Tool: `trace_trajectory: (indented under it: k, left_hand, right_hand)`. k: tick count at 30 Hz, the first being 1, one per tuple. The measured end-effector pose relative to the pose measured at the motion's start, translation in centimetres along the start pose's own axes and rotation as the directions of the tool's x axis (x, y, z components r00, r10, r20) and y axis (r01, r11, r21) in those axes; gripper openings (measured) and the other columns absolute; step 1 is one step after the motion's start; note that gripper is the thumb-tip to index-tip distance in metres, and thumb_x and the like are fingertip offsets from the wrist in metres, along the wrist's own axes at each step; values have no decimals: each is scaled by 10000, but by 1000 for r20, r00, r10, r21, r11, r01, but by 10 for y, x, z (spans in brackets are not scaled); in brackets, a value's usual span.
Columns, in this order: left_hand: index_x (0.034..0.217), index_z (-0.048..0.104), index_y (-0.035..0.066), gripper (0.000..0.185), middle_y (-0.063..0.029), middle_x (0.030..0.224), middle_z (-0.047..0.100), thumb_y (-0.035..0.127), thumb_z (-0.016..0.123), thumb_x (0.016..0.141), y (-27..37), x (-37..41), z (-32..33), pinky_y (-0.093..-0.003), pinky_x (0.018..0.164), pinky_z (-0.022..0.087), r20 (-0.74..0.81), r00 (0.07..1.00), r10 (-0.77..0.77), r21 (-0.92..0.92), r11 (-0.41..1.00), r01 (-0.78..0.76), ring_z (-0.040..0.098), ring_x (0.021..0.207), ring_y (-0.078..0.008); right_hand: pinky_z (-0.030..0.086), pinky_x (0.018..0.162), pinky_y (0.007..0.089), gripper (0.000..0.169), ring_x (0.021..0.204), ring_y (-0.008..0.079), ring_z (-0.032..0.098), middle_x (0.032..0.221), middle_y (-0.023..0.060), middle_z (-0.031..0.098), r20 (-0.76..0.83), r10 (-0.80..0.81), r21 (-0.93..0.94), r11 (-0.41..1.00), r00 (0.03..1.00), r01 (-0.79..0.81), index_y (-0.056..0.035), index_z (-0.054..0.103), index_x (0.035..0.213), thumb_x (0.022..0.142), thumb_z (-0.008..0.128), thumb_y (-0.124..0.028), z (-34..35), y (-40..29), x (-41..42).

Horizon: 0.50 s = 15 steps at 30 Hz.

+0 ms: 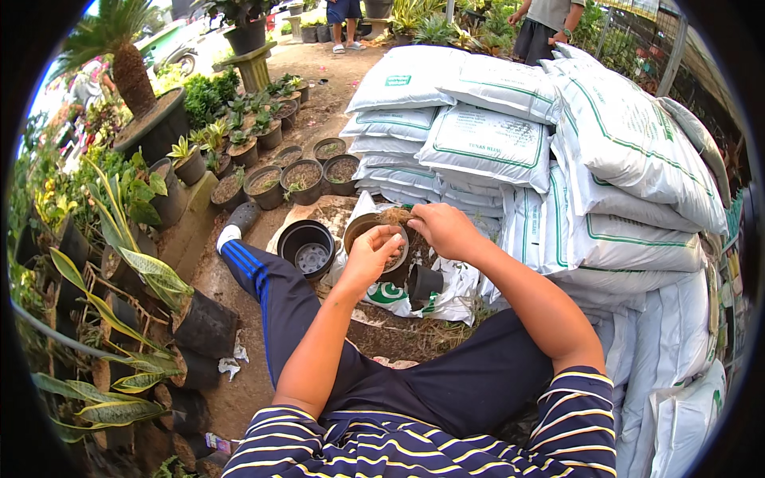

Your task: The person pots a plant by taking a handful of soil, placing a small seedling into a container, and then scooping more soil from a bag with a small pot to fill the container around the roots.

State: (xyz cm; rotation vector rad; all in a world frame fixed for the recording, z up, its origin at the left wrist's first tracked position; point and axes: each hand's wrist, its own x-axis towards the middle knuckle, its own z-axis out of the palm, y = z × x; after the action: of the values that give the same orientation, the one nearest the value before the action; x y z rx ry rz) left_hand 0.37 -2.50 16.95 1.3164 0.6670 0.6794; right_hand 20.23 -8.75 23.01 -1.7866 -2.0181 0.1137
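Observation:
My right hand [445,230] pinches a clump of brown, fibrous roots [394,216] between thumb and fingers. Left of it, my left hand [375,252] is raised with its fingers curled towards the thumb; whether anything small sits between them cannot be made out. Both hands are above a round pot [354,226] with a pale inner wall and soil-like material inside, partly hidden by my left hand. Close by on the left stands a black plastic pot [306,250], its perforated base showing. A small black pot [425,281] lies tipped over on a white plastic sack [457,293].
White printed sacks [484,146] are stacked high ahead and to my right. Several soil-filled pots [302,179] stand ahead left. Potted snake plants [203,322] lean along my left side. Two people stand at the back, one in blue shorts [344,11], one in dark shorts [534,40].

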Motion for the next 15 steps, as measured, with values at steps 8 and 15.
trace_trajectory:
  k: [8,15]
  left_hand:
    - [1389,564,-9,479,-110,1252,667,189,719,982,-12,-5,20,-293,885,511,19,997,71,101,992,-73,646,1016,-142]
    - [1089,733,-48,205,-47,905,749,130,655,1023,-11,2,11,-239,739,505,79,990,120,-18,993,-119,646,809,-81]
  right_hand:
    - [509,764,458,271,849,382,681,899,228,703,148,90,384,913,985,-141,15,692,1069,999,623,-238,-5,-3,6]
    - [498,757,447,275,825,366,673,887,226,696,156,112,380,910,981,-164,23,692,1050,1006,618,-238,-9,-2,7]
